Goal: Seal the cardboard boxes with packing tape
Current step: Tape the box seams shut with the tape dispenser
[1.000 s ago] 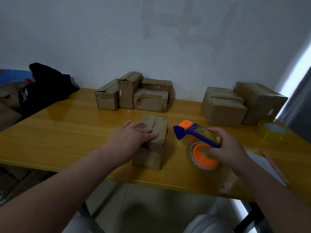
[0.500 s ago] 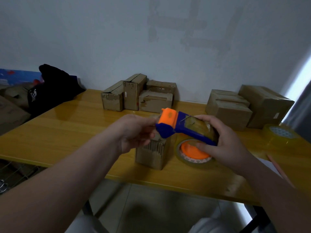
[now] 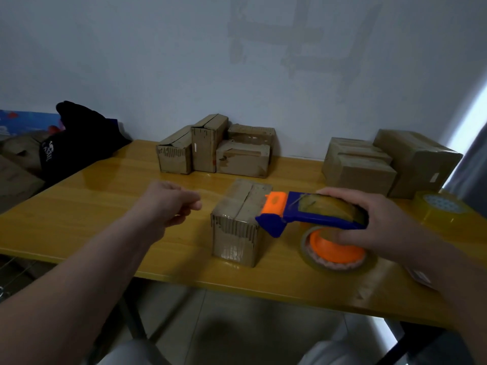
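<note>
A small cardboard box (image 3: 235,234) stands near the front edge of the yellow wooden table (image 3: 100,196), its top flaps closed along a centre seam. My right hand (image 3: 384,227) grips a blue and orange tape dispenser (image 3: 311,214) loaded with a clear roll, its orange nose at the box's right top edge. Left of the box, my left hand (image 3: 171,204) has its fingers pinched on the end of a faint clear tape strip (image 3: 232,197). The strip stretches across the box top to the dispenser.
A cluster of small boxes (image 3: 218,151) stands at the back centre against the wall, and larger boxes (image 3: 369,167) at the back right. A spare tape roll (image 3: 438,210) lies at the right edge. A black bag (image 3: 79,143) sits at the far left corner.
My left hand left the box top, took the tape end at the dispenser's nose and pulled it left across the box. The dispenser shifted right and lower, beside the box.
</note>
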`<state>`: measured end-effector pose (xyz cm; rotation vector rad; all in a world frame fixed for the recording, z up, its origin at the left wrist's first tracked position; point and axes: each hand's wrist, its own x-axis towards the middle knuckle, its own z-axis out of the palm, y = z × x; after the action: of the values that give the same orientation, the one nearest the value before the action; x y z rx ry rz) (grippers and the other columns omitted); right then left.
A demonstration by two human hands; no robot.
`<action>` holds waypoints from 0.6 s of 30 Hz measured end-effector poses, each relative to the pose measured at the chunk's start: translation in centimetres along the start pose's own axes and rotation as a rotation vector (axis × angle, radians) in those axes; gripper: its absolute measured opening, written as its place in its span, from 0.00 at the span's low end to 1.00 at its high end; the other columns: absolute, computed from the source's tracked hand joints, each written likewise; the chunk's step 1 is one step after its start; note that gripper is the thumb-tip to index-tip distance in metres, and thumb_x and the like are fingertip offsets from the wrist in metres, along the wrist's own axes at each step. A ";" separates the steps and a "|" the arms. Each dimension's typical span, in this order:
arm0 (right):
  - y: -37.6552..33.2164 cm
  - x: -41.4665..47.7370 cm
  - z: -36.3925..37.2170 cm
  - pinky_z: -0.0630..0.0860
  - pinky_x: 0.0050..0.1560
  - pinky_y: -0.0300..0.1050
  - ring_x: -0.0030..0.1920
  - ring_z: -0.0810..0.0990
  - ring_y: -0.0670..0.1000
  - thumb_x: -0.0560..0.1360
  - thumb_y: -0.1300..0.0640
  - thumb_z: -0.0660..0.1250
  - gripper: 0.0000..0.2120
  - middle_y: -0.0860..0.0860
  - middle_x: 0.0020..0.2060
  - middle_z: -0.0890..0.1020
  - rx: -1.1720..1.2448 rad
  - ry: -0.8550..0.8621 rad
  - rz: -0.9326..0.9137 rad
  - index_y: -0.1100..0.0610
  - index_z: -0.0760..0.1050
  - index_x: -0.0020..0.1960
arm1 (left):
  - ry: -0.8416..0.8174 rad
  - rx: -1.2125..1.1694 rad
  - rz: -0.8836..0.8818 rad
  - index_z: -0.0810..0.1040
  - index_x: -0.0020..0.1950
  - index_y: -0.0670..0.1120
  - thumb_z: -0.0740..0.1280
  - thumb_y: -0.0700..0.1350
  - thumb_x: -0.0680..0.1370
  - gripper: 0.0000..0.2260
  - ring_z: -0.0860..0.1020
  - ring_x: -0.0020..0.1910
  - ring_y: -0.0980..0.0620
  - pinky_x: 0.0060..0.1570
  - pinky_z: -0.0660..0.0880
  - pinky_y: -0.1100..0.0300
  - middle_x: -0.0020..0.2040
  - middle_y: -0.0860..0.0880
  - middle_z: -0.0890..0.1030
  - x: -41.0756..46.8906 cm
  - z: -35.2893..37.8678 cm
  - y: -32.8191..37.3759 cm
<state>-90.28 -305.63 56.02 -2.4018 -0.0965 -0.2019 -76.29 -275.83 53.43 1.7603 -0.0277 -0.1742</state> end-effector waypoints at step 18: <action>1.7 0.2 1.4 0.75 0.32 0.34 0.40 0.80 0.41 0.67 0.61 0.76 0.33 0.41 0.47 0.80 -0.008 -0.061 0.018 0.31 0.68 0.59 | 0.104 0.053 0.030 0.76 0.35 0.40 0.71 0.45 0.74 0.11 0.69 0.28 0.53 0.27 0.67 0.61 0.30 0.46 0.78 0.6 2.4 -3.4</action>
<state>-89.75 -305.98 53.91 -2.4166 -0.1023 -0.1206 -76.25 -277.60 49.61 1.8188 0.0166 -0.0601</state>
